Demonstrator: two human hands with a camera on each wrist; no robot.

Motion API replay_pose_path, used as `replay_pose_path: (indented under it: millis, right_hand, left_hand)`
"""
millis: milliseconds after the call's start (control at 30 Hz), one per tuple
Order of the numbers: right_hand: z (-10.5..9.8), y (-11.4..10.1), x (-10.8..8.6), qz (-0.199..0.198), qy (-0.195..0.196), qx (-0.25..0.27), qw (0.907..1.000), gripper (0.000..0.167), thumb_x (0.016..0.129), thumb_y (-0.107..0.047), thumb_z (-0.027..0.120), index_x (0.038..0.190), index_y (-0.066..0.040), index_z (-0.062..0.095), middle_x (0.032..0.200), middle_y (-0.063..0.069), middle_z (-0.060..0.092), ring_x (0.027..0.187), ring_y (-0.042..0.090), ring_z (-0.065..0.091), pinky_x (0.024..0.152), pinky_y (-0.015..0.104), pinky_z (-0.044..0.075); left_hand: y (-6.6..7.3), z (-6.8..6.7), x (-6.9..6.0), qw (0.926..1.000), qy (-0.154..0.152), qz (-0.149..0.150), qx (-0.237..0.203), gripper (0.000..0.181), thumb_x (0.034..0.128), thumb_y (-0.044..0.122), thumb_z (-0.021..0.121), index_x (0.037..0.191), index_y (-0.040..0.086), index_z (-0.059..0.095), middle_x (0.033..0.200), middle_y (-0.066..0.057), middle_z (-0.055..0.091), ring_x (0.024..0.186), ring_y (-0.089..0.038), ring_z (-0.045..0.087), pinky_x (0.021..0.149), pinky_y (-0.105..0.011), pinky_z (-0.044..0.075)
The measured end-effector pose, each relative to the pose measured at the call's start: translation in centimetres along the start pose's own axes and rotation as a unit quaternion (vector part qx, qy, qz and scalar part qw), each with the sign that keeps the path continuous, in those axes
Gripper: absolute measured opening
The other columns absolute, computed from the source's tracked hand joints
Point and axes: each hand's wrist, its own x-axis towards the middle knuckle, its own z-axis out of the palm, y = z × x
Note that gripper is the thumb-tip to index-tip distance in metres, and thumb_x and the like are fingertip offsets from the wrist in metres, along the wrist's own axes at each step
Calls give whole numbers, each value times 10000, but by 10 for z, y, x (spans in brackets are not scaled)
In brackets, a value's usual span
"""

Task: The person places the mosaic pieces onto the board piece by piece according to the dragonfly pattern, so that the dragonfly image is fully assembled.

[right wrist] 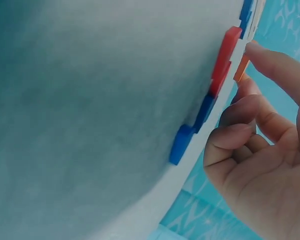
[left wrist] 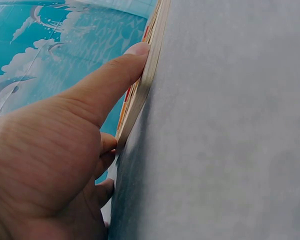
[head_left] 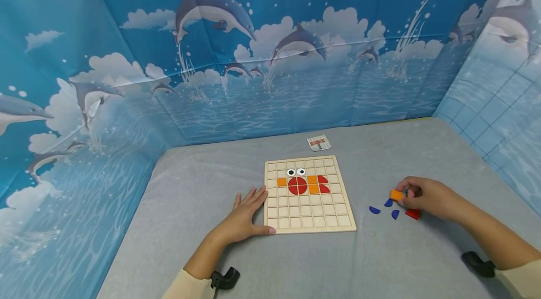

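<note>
A wooden grid board (head_left: 310,210) lies on the grey surface, holding two eye pieces (head_left: 296,172), a red circle (head_left: 297,185) of quarter pieces, orange squares (head_left: 313,184) and red quarter pieces (head_left: 323,184). My left hand (head_left: 241,217) rests at its left edge with fingers spread, thumb (left wrist: 138,50) on the near corner. Right of the board, my right hand (head_left: 431,198) pinches an orange piece (head_left: 396,195) between thumb and fingers; the right wrist view shows the orange piece (right wrist: 241,68) edge-on. Beside that hand lie blue pieces (head_left: 374,210) and red pieces (head_left: 413,214).
A small pattern card (head_left: 319,142) lies behind the board. A dolphin-print curtain (head_left: 262,78) stands along the back and both sides of the grey surface (head_left: 190,186). Black wrist devices (head_left: 225,279) are on both wrists.
</note>
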Motion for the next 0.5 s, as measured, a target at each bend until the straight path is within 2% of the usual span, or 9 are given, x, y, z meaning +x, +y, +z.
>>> replay_pose_path:
  millis: [267,500]
  right_hand:
    - [3,-25,11,-146,4,28,9999,294,895,-179,734,1148,-52,653,802,-9,552,654,94,496,551,239,426]
    - [15,-55,27,-790,114,46,9968,256,862,-174,781,1088,-90,691,879,3,565,721,84,485,602,234,439]
  left_hand:
    - [-1,1,1,10000,26,15,35,1082,787,618,783,1623,185,249,1706,70,158,1604,-248,50,1249,-628,-44]
    - [0,0,0,10000,21,16,37,1082,787,612,787,1623,185,247,1706,66,162,1603,-250,51,1249,-627,-45]
